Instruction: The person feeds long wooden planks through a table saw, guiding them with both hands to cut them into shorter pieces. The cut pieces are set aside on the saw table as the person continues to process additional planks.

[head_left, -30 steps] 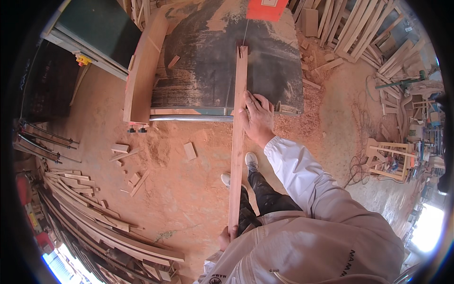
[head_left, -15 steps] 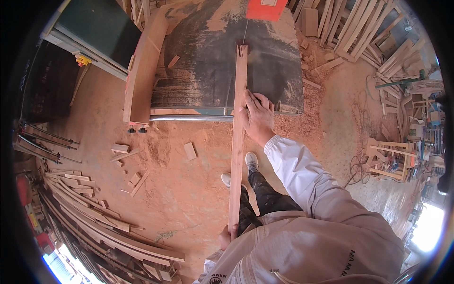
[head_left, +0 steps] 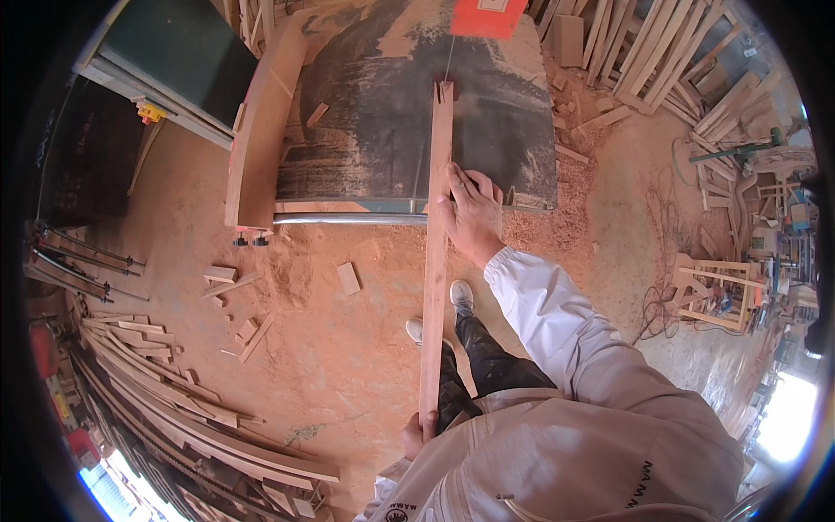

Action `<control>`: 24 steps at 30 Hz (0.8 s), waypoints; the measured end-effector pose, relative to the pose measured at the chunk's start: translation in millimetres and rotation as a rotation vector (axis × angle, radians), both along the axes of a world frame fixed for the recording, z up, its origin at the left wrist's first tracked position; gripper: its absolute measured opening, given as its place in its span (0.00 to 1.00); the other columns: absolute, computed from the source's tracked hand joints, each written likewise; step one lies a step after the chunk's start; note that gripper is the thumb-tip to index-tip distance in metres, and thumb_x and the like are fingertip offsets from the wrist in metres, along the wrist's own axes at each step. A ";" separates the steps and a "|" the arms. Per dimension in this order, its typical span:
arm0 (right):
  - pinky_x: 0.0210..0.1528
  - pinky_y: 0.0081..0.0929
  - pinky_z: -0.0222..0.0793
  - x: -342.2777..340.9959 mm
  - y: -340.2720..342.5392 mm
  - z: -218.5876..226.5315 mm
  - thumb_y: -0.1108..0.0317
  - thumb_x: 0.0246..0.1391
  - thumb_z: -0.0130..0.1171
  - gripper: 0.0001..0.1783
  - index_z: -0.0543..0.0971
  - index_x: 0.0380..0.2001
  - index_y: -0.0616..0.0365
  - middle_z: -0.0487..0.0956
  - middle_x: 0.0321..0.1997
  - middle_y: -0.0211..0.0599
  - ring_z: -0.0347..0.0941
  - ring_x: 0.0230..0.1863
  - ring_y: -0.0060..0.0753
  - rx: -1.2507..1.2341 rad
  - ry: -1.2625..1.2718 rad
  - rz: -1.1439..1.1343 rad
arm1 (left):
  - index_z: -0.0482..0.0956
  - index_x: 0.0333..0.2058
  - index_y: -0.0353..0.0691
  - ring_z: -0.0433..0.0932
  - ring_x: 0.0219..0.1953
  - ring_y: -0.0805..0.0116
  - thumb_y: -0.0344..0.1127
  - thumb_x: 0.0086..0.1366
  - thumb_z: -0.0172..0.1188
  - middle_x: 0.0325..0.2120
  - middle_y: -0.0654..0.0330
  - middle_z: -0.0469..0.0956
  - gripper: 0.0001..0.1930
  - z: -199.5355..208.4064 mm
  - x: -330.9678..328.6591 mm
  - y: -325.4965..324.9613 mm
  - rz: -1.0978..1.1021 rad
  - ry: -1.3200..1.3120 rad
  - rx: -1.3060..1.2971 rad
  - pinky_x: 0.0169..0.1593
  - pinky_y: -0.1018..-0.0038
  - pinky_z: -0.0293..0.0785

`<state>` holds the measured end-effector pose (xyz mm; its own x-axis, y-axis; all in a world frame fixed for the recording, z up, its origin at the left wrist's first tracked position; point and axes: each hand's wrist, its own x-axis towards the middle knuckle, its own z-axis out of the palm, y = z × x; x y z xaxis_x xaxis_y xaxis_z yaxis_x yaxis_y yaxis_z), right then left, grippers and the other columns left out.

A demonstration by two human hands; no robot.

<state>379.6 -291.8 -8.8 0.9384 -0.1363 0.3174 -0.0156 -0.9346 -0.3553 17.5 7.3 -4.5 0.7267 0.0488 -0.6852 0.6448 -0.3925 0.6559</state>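
Currently, left hand (head_left: 417, 435) clamped on the near end of a long wooden board (head_left: 436, 296); right hand (head_left: 472, 213) against its right side at the saw table's (head_left: 400, 157) front edge, closure unclear. Far end, by the blade (head_left: 450, 57), already notched; remaining length looks uncut.

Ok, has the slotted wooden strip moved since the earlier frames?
No. Against the saw table, the slotted wooden strip shows no visible shift forward, back or sideways.
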 end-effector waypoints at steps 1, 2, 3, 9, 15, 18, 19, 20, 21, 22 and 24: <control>0.71 0.45 0.56 0.4 0.5 0.2 0.56 0.68 0.55 0.33 0.70 0.72 0.58 0.76 0.72 0.33 0.66 0.69 0.40 -0.003 0.002 -0.001 | 0.84 0.38 0.27 0.76 0.25 0.67 0.62 0.74 0.60 0.18 0.50 0.78 0.33 2.7 2.5 -1.1 0.004 -0.005 -0.004 0.29 0.60 0.72; 0.71 0.45 0.56 0.7 0.8 0.5 0.56 0.68 0.55 0.33 0.70 0.72 0.58 0.76 0.72 0.33 0.66 0.69 0.40 -0.006 0.004 -0.001 | 0.84 0.38 0.27 0.76 0.25 0.67 0.62 0.74 0.60 0.18 0.50 0.77 0.33 4.8 4.8 -2.1 0.009 -0.010 -0.008 0.29 0.60 0.71; 0.71 0.45 0.56 0.9 0.5 1.1 0.56 0.68 0.55 0.33 0.70 0.72 0.58 0.76 0.72 0.33 0.66 0.69 0.40 -0.005 0.003 -0.001 | 0.84 0.38 0.27 0.75 0.25 0.67 0.61 0.74 0.59 0.18 0.50 0.77 0.33 5.6 5.9 -2.7 0.013 -0.013 -0.014 0.29 0.60 0.71; 0.70 0.45 0.57 2.9 -1.5 2.8 0.55 0.69 0.55 0.32 0.71 0.71 0.59 0.77 0.71 0.33 0.67 0.68 0.41 0.001 -0.007 -0.001 | 0.84 0.38 0.27 0.75 0.26 0.67 0.60 0.75 0.59 0.19 0.51 0.78 0.32 4.1 7.5 -1.4 -0.004 0.038 -0.011 0.29 0.61 0.72; 0.70 0.45 0.57 5.3 -3.0 -0.1 0.56 0.68 0.55 0.32 0.71 0.71 0.59 0.77 0.71 0.34 0.67 0.68 0.41 0.003 -0.005 0.005 | 0.83 0.37 0.27 0.74 0.26 0.68 0.59 0.75 0.59 0.20 0.52 0.78 0.31 9.8 13.6 -6.0 0.042 0.055 -0.041 0.30 0.62 0.71; 0.69 0.46 0.58 6.8 -3.4 1.5 0.56 0.68 0.55 0.33 0.71 0.71 0.59 0.76 0.71 0.34 0.67 0.68 0.41 0.008 0.000 0.008 | 0.83 0.37 0.27 0.74 0.26 0.68 0.58 0.75 0.59 0.20 0.51 0.78 0.30 10.2 15.9 -6.1 0.033 0.057 -0.043 0.30 0.62 0.72; 0.69 0.46 0.58 7.6 -3.5 1.9 0.55 0.68 0.55 0.33 0.71 0.71 0.59 0.76 0.72 0.34 0.67 0.68 0.41 0.012 0.006 0.007 | 0.83 0.37 0.27 0.74 0.26 0.68 0.57 0.76 0.59 0.20 0.51 0.78 0.30 10.8 17.9 -6.1 0.017 0.054 -0.032 0.30 0.62 0.72; 0.69 0.46 0.58 8.4 -3.8 2.0 0.55 0.68 0.55 0.33 0.71 0.71 0.59 0.76 0.72 0.34 0.67 0.68 0.41 0.016 0.013 0.007 | 0.83 0.37 0.27 0.74 0.26 0.68 0.57 0.76 0.59 0.20 0.51 0.78 0.30 11.2 18.9 -5.8 0.001 0.051 -0.021 0.30 0.62 0.72; 0.69 0.46 0.58 9.5 -4.3 1.8 0.55 0.68 0.55 0.33 0.71 0.72 0.58 0.76 0.72 0.33 0.67 0.68 0.41 0.013 0.012 0.004 | 0.83 0.37 0.27 0.74 0.26 0.68 0.57 0.76 0.59 0.20 0.51 0.78 0.30 7.2 17.4 -4.2 -0.001 0.053 -0.026 0.30 0.61 0.72; 0.68 0.46 0.59 10.8 -4.8 1.2 0.55 0.68 0.55 0.33 0.71 0.72 0.58 0.76 0.72 0.33 0.66 0.68 0.41 0.010 0.011 0.001 | 0.83 0.37 0.27 0.75 0.25 0.67 0.57 0.76 0.58 0.20 0.51 0.78 0.30 1.0 15.1 -2.4 -0.004 0.055 -0.031 0.30 0.61 0.71; 0.68 0.45 0.59 13.1 -5.8 0.9 0.55 0.68 0.55 0.33 0.71 0.71 0.59 0.76 0.72 0.34 0.66 0.68 0.41 0.006 0.014 -0.001 | 0.83 0.37 0.28 0.75 0.25 0.66 0.58 0.76 0.58 0.20 0.50 0.78 0.30 -2.4 16.1 -0.4 -0.027 0.032 -0.025 0.29 0.61 0.71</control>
